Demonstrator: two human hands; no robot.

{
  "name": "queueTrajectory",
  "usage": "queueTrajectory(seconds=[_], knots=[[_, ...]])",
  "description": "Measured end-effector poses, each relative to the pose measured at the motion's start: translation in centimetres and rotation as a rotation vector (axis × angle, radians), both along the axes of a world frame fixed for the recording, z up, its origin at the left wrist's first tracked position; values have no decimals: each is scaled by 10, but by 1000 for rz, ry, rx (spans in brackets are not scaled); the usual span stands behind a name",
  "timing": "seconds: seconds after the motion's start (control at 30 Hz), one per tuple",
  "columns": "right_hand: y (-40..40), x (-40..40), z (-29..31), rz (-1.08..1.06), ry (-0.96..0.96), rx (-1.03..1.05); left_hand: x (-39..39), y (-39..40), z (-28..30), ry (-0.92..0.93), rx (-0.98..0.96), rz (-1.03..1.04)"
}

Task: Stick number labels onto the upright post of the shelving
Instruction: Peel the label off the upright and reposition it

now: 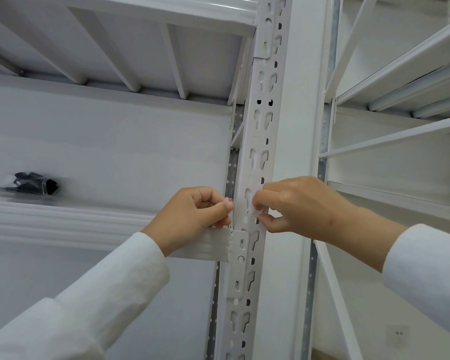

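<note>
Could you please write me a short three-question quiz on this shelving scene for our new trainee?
1. True or false: both hands are at the upright post.
2. Which hand pinches the small white label against the post: A) left, B) right?
3. What lies on the shelf to the left?

Key: 1. True: left hand and right hand meet there. 2. B. 3. A dark item in a clear bag.

Label (255,203) mostly hidden by right hand (296,206) fingers, digits unreadable, black item (34,183) on shelf blurred, post (260,131) cut off top & btm
</note>
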State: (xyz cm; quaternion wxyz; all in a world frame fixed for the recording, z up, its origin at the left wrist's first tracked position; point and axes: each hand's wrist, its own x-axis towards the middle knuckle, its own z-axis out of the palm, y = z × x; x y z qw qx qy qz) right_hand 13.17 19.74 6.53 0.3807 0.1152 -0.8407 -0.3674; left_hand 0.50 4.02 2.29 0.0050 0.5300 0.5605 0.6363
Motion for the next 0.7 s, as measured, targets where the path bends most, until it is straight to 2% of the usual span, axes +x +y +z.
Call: queueTrajectory(seconds=[0.33, 0.47, 0.7], knots=[[2, -5, -10, 17, 94, 26, 1, 0, 1, -1, -18, 12], [0, -6, -6, 16, 138, -25, 1, 0, 1, -5, -15, 13], [4, 9, 1, 85, 4, -163, 1, -1, 1, -13, -19, 2]])
